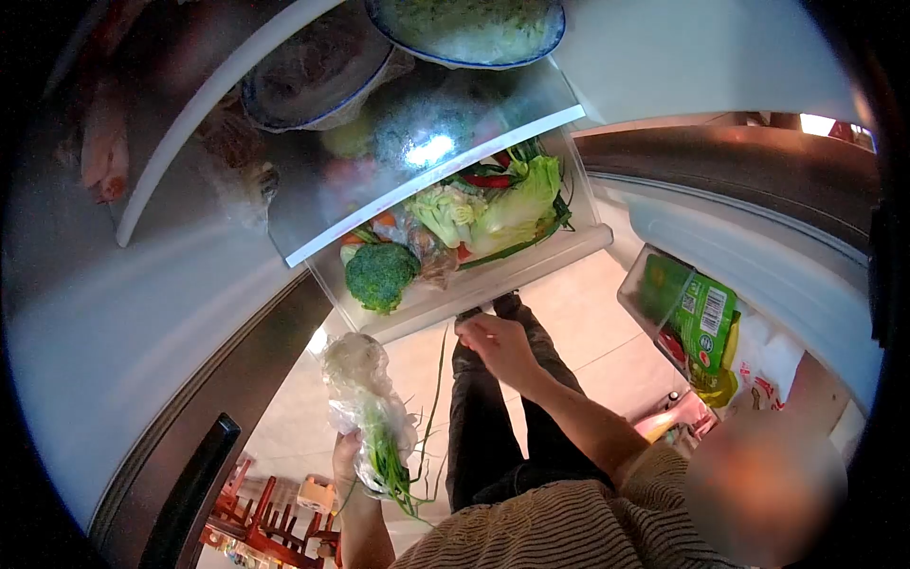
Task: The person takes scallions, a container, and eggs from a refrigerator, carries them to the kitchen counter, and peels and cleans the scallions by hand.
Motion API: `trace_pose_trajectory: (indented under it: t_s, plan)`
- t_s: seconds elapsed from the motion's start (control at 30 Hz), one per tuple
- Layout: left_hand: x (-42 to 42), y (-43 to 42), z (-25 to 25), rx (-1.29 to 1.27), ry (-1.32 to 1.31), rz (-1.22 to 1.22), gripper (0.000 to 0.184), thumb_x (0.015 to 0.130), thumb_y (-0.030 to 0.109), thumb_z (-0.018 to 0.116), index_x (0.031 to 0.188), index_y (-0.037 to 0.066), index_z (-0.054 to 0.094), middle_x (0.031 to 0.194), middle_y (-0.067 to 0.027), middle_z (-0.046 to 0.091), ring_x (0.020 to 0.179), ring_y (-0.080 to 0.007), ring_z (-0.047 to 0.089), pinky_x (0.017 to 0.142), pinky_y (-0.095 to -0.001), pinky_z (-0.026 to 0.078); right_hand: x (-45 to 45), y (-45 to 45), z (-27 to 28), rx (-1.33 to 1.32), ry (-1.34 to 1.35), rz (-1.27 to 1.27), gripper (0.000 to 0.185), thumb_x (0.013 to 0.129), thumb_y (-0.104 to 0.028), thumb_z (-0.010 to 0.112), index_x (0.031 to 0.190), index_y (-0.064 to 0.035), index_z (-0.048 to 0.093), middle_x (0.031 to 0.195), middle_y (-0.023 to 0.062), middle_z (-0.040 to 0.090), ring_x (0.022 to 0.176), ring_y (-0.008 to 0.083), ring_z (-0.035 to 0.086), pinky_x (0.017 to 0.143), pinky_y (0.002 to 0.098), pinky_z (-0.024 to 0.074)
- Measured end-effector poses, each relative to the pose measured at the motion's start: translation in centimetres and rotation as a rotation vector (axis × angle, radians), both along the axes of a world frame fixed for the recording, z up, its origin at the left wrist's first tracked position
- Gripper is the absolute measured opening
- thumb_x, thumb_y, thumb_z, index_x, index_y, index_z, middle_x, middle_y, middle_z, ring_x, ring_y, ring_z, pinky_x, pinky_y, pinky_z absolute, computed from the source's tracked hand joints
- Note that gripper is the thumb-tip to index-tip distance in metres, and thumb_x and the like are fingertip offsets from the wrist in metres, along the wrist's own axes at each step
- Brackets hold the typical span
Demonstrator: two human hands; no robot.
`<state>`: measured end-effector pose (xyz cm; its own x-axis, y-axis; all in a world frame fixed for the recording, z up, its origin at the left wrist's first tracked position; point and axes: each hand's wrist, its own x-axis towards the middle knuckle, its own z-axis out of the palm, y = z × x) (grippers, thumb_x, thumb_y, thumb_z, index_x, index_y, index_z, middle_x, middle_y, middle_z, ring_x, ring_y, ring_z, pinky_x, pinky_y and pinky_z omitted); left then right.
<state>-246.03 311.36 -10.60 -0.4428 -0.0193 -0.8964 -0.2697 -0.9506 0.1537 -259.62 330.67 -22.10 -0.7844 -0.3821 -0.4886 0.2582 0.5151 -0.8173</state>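
Note:
My left hand (347, 459) is wrapped round a clear plastic bag (365, 375) of scallions (387, 460), whose long green leaves stick out and hang loose. My right hand (495, 347) is just in front of the pulled-out fridge drawer (474, 296), apart from its front edge. Its fingers are loosely bent, with nothing visible in them. In the drawer lie broccoli (381, 276), leafy lettuce (519, 211), a paler green head (445, 212), red chili peppers (488, 179) and a plastic-wrapped item (431, 254).
Above the drawer is a glass shelf (436, 185) with blue-rimmed, film-covered bowls (474, 33). The open door on the right has a bin holding a green package (707, 318). Another door with a dark handle (194, 488) stands open at left. Red wooden chairs (261, 522) are beyond.

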Motion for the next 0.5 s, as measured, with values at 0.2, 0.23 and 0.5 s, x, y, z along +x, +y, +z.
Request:
trace_pose_trajectory:
  t_s: [0.2,0.23,0.5]
  plan:
    - [-0.7,0.2,0.1,0.007,0.043,-0.043,0.066,0.067,0.029,0.07,0.118,-0.002,0.042,0.092,-0.0162,0.055,0.067,-0.0231,0.056,0.052,-0.0311,0.047,-4.3,-0.7,0.6,0.094,0.139,0.022,0.013,0.082,-0.019,0.056,0.077,-0.0072,0.055,0.07,0.012,0.057,0.064,0.0287,0.057,0.058,0.0383,0.0446]
    - [-0.4,0.1,-0.3,0.017,0.043,-0.054,0.066,0.067,0.029,0.07,0.118,-0.002,0.042,0.092,-0.0166,0.055,0.067,-0.0233,0.056,0.052,-0.0315,0.047,-6.2,-0.9,-0.6,0.105,0.28,0.025,0.013,0.081,-0.019,0.056,0.082,-0.0061,0.059,0.073,0.0121,0.059,0.068,0.0286,0.058,0.059,0.0359,0.0455]
    - [-0.6,0.4,0.3,0.011,-0.021,-0.035,0.069,0.066,0.026,0.071,0.121,-0.002,0.039,0.094,-0.0179,0.055,0.069,-0.022,0.057,0.052,-0.0302,0.046,-16.6,-1.6,-11.1,0.935,0.944,0.46,0.011,0.07,-0.017,0.059,0.078,-0.0113,0.064,0.073,0.0032,0.058,0.082,0.0215,0.051,0.075,0.0398,0.0322]
